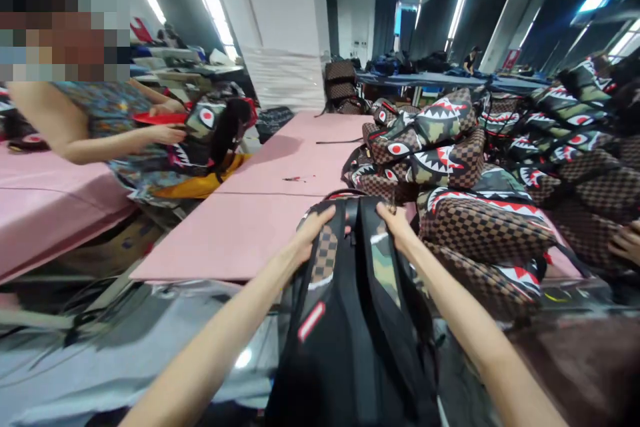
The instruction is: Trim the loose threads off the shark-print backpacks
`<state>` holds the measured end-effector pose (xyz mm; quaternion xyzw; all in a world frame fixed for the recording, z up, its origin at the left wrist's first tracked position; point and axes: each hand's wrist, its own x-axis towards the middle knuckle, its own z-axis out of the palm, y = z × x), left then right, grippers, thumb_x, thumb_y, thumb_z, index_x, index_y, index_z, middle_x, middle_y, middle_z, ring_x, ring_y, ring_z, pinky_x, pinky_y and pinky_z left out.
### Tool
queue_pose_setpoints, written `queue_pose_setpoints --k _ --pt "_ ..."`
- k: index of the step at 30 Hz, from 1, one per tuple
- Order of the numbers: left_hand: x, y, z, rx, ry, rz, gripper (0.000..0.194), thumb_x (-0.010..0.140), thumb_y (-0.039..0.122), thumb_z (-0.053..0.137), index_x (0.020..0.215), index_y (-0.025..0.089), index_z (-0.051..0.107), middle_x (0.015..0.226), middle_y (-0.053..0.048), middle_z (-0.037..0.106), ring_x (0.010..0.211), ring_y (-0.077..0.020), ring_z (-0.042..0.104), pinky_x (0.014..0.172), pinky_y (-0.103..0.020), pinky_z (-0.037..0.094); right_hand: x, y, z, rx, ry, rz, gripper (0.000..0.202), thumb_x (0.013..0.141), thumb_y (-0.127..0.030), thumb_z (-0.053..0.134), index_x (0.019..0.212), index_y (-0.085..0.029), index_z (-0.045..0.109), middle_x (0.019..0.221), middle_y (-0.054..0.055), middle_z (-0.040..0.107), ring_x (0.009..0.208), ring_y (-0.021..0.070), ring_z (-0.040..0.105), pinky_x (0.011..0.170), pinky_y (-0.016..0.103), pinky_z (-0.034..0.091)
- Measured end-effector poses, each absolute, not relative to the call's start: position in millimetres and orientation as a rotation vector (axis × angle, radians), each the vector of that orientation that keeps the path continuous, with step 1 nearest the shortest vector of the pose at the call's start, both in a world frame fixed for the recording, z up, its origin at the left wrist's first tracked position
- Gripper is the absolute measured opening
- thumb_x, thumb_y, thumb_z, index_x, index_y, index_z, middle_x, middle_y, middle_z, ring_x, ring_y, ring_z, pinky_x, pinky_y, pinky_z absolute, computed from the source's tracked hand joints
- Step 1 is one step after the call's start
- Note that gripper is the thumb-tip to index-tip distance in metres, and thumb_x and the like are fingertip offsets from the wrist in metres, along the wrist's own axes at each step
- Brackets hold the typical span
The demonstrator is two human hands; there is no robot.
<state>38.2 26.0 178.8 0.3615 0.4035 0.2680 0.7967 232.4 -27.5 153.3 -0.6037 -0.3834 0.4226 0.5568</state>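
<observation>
A black backpack (345, 320) hangs upright in front of me at the table's near edge, its back panel and shoulder straps facing me. The straps carry brown check and camouflage patches, and a red-and-white tag lies on the left one. My left hand (313, 232) grips the top left of the backpack, thumb over the strap's upper end. On the other side, my right hand (396, 225) is closed on the top right corner, thumb on the strap. The fingers of both hands are mostly hidden behind the bag.
A pink table (220, 240) stretches ahead, with small thread snips (299, 179) on it. Piled backpacks (425, 147) with shark-mouth prints stand at the right. At the left a co-worker (100, 127) handles another backpack (210, 127). Another person's hand (627, 243) shows at the right edge.
</observation>
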Motion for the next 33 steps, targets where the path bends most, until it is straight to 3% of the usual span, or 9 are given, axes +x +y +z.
queue_pose_setpoints --k 3,6,12,17,20,23,25,28,33 --pt "39.9 -2.1 83.9 0.663 0.944 0.415 0.029 0.083 0.028 0.054 0.103 0.006 0.055 0.099 -0.017 0.062 0.072 -0.0221 0.064 0.068 -0.037 0.053 231.0 -58.9 66.2 -1.616 -0.879 1.133 0.04 0.057 -0.045 0.065 0.06 -0.014 0.041 0.053 -0.003 0.038 0.052 0.0061 0.032 0.049 0.021 0.026" --pt "30.6 -34.4 45.0 0.547 0.897 0.375 0.039 0.09 0.037 0.043 0.106 0.003 0.055 0.108 -0.021 0.058 0.084 -0.0228 0.063 0.072 -0.033 0.052 227.3 -92.7 26.9 -1.707 -0.815 1.213 0.041 0.061 -0.048 0.062 0.061 -0.015 0.039 0.05 -0.005 0.031 0.049 0.0053 0.026 0.046 0.021 0.019" --pt "21.2 -32.4 44.3 0.408 0.823 0.389 0.052 0.091 0.046 0.033 0.109 0.003 0.055 0.115 -0.022 0.054 0.093 -0.0238 0.061 0.075 -0.03 0.052 233.4 -93.9 19.2 -1.749 -0.823 1.224 0.049 0.062 -0.06 0.059 0.064 -0.016 0.036 0.052 -0.006 0.026 0.046 0.0054 0.022 0.043 0.021 0.016" --pt "22.6 -28.8 39.8 0.4 0.76 0.428 0.056 0.09 0.05 0.031 0.11 0.003 0.053 0.123 -0.022 0.048 0.099 -0.0264 0.058 0.077 -0.031 0.051 233.4 -90.7 17.0 -1.776 -0.889 1.141 0.048 0.065 -0.06 0.058 0.065 -0.015 0.04 0.053 -0.004 0.03 0.048 0.0071 0.027 0.045 0.022 0.022" --pt "21.1 -36.3 44.3 0.444 0.807 0.458 0.055 0.091 0.049 0.031 0.109 0.003 0.054 0.123 -0.02 0.049 0.096 -0.0249 0.059 0.075 -0.03 0.051 230.4 -98.6 28.5 -1.819 -0.941 0.913 0.044 0.071 -0.051 0.058 0.092 -0.012 0.053 0.078 0.004 0.052 0.07 0.0128 0.047 0.064 0.025 0.037" --pt "13.8 -52.3 50.9 0.512 0.881 0.474 0.056 0.089 0.051 0.033 0.107 0.004 0.057 0.119 -0.018 0.053 0.092 -0.0228 0.061 0.074 -0.029 0.051 219.3 -113.0 47.3 -1.914 -1.122 0.424 0.044 0.079 -0.04 0.053 0.116 -0.016 0.051 0.105 0.007 0.054 0.097 0.0162 0.048 0.087 0.028 0.034" --pt "8.1 -65.0 54.1 0.536 0.941 0.479 0.058 0.089 0.053 0.032 0.105 0.003 0.058 0.113 -0.019 0.056 0.088 -0.0215 0.062 0.073 -0.028 0.051 205.1 -121.1 56.6 -1.893 -1.242 0.388 0.032 0.083 -0.037 0.048 0.106 -0.017 0.059 0.098 0.005 0.058 0.091 0.0148 0.052 0.082 0.026 0.037" --pt "3.2 -79.1 56.4 0.509 1.066 0.485 0.057 0.091 0.051 0.03 0.104 0.003 0.057 0.093 -0.019 0.063 0.071 -0.0181 0.063 0.063 -0.026 0.05 179.7 -121.1 60.2 -1.771 -1.314 0.696 0.027 0.083 -0.039 0.049 0.087 -0.017 0.064 0.088 0.003 0.06 0.08 0.0132 0.055 0.071 0.023 0.039" --pt "-7.1 -80.9 48.7 0.559 1.111 0.503 0.046 0.087 0.048 0.041 0.086 0.005 0.057 0.071 -0.014 0.063 0.054 -0.015 0.057 0.051 -0.023 0.044 179.0 -108.4 56.5 -1.721 -1.31 0.718 0.026 0.081 -0.038 0.052 0.09 -0.018 0.065 0.09 0.003 0.061 0.083 0.0136 0.056 0.074 0.023 0.042"
